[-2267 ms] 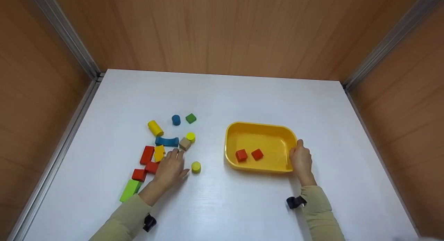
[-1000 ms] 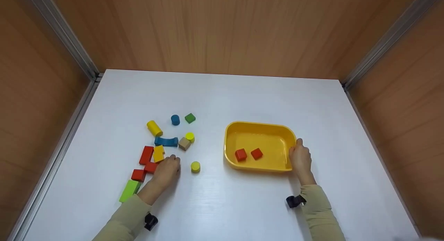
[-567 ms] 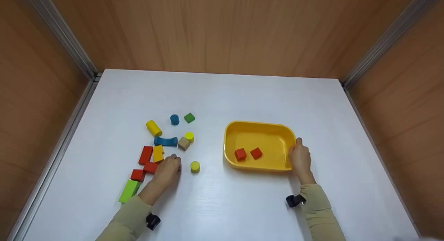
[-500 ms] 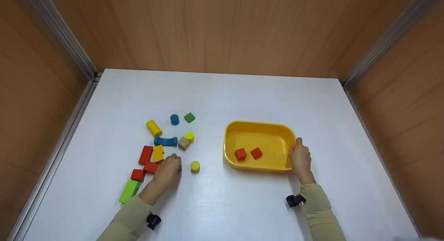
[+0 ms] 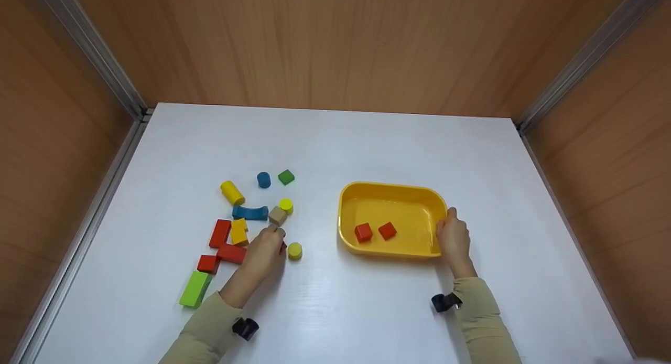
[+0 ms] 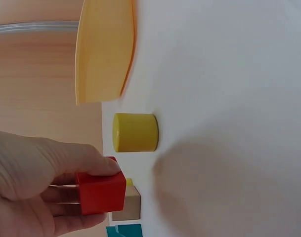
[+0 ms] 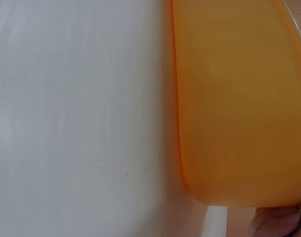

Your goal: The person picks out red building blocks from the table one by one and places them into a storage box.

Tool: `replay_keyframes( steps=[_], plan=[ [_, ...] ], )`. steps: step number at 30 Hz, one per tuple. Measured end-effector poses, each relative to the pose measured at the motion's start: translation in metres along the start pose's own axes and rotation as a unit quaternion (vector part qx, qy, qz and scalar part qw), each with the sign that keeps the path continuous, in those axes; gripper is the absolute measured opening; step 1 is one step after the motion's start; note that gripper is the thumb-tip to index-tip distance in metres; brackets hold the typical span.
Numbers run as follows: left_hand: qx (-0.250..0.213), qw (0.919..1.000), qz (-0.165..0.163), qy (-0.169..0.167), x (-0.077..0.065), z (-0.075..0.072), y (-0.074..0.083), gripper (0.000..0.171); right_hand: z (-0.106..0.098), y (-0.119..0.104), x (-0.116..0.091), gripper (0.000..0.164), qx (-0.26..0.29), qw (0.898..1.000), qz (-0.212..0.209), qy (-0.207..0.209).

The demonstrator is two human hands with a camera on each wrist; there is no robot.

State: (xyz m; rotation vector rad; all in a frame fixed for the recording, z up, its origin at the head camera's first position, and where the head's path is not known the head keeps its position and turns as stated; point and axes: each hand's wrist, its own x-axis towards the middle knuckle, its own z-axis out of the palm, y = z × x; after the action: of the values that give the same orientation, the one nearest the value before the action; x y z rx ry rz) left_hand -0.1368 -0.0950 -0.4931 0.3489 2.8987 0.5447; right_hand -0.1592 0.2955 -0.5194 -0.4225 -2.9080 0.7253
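Observation:
In the left wrist view, my left hand (image 5: 264,251) pinches a red cube (image 6: 102,195) between thumb and fingers. Most of that cube is hidden behind the hand in the head view. Just right of the hand stands a short yellow cylinder (image 5: 295,251), with a plain wooden cube (image 5: 278,215) beyond the fingertips. My right hand (image 5: 455,241) grips the right end of a yellow plastic tray (image 5: 411,217), thumb over the rim. Inside the tray, near its front left, lie two red cubes, one (image 5: 363,232) beside the other (image 5: 387,231).
Left of my left hand lie red blocks (image 5: 231,253), a light green block (image 5: 195,289) and a yellow notched block (image 5: 239,232). Farther back are a blue arched block (image 5: 250,213), yellow cylinder (image 5: 232,193), blue cylinder (image 5: 263,180) and green cube (image 5: 286,177). Wooden panels (image 5: 335,49) enclose the white table.
My left hand has curled its fingers around a red cube and shifted to the right, uncovering more of the red block beside it. The right hand and tray stay put.

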Motion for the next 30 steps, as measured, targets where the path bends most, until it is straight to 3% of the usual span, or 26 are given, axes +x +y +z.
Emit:
replay_keyframes(
  steps=[9, 22, 30],
  plan=[
    [-0.037, 0.9993, -0.004, 0.002, 0.006, -0.008, 0.020, 0.034, 0.000, -0.001, 0.000, 0.015, -0.004, 1.000, -0.001, 0.002],
    [-0.053, 0.9949, 0.056, 0.066, 0.021, -0.019, 0.050, 0.031, -0.001, -0.002, 0.001, 0.019, 0.000, 1.000, 0.010, -0.008],
    [-0.048, 0.9945, 0.067, 0.064, 0.032, -0.023, 0.067, 0.031, 0.000, -0.001, 0.000, 0.019, -0.002, 1.000, 0.010, -0.009]
  ],
)
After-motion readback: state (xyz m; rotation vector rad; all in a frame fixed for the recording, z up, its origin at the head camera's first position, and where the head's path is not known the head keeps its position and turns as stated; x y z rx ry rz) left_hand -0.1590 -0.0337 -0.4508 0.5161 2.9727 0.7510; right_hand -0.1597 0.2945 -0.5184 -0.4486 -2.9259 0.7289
